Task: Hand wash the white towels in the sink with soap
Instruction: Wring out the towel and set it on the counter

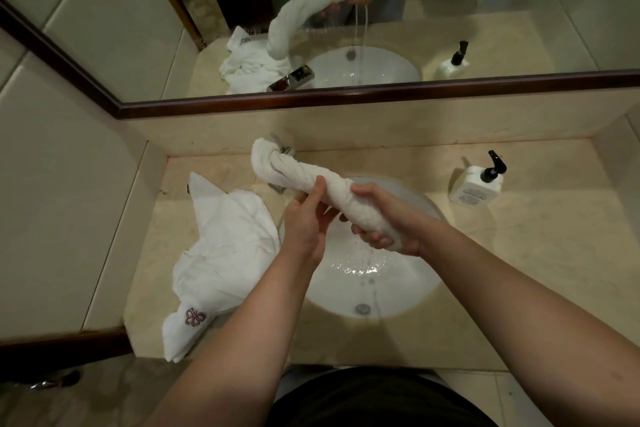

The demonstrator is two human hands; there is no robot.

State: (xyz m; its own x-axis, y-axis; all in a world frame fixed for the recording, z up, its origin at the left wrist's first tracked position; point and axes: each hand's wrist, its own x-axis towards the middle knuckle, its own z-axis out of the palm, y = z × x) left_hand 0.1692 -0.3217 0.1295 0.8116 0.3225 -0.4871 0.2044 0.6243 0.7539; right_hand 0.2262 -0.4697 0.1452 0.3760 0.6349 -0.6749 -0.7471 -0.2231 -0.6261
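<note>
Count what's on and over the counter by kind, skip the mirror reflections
Towels: 2, a twisted towel in both hands, a crumpled towel beside the sink
Soap bottle: 1
Total: 3
</note>
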